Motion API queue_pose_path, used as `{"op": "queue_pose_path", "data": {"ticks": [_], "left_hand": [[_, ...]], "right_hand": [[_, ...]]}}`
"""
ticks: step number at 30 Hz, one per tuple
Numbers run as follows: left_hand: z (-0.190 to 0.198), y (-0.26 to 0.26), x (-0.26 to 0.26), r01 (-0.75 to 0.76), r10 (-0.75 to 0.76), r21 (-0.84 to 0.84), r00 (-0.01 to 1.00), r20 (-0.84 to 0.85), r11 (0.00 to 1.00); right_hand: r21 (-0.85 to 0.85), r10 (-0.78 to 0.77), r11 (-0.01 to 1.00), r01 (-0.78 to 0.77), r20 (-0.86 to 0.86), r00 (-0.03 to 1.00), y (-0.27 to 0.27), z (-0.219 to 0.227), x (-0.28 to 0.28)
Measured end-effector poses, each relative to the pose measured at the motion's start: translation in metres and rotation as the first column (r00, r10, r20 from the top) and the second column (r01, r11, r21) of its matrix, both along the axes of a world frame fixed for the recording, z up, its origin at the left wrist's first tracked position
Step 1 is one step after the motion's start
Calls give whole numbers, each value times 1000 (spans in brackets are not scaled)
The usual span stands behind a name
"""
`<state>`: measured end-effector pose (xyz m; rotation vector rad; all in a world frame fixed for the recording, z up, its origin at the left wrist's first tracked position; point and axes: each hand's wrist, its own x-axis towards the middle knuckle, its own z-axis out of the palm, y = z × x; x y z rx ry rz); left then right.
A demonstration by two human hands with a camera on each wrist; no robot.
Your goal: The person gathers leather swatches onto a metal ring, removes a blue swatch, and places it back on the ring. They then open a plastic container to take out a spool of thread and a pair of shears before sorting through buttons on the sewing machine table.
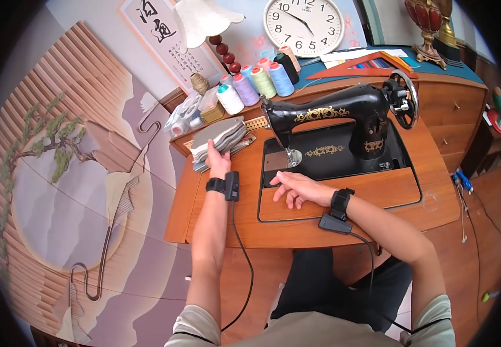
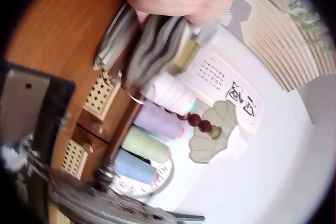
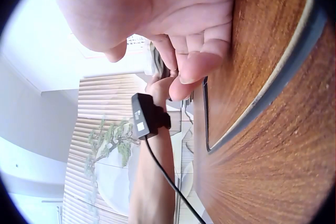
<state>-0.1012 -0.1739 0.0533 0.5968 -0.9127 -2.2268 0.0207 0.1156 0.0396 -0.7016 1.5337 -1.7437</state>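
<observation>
My left hand [image 1: 218, 162] grips a thick stack of grey and white folded cloth [image 1: 222, 136] at the table's left back, the thumb on top. In the left wrist view the layered cloth [image 2: 157, 50] hangs from the fingers, with another cloth pile [image 2: 114, 39] beside it. That lower pile shows only partly under the held stack in the head view. My right hand [image 1: 304, 189] hovers at the front edge of the black sewing machine's [image 1: 334, 107] bed. Its fingers are loosely bent and hold nothing, as the right wrist view of the palm [image 3: 152, 3] shows.
Several thread spools [image 1: 263, 82] line the raised back shelf, with clear plastic boxes [image 1: 184, 115] left of them. A lamp [image 1: 207, 23], a clock [image 1: 303, 26] and a red triangle ruler [image 1: 357, 66] stand or lie behind. A folding screen [image 1: 71, 191] borders the left side.
</observation>
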Motion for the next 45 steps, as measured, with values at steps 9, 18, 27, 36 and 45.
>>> {"op": "queue_pose_path", "data": {"ticks": [9, 18, 27, 36, 45], "left_hand": [[-2, 1, 10, 60, -61, -85, 998, -11, 995], [-24, -5, 26, 273, -272, 6, 959, 77, 962], [-25, 43, 36, 611, -611, 9, 791, 16, 791], [-22, 55, 35, 559, -557, 32, 829, -59, 829], [-18, 68, 36, 568, -564, 51, 822, -75, 821]], "right_hand": [[10, 21, 1000, -21, 20, 1000, 1, 1, 0], [26, 24, 999, -25, 38, 999, 2, 4, 1], [30, 45, 998, -48, 91, 995, 4, 8, -1], [-41, 18, 999, -11, 171, 985, 13, 10, -6], [-65, -56, 996, 68, 173, 983, 16, 12, -7]]}}
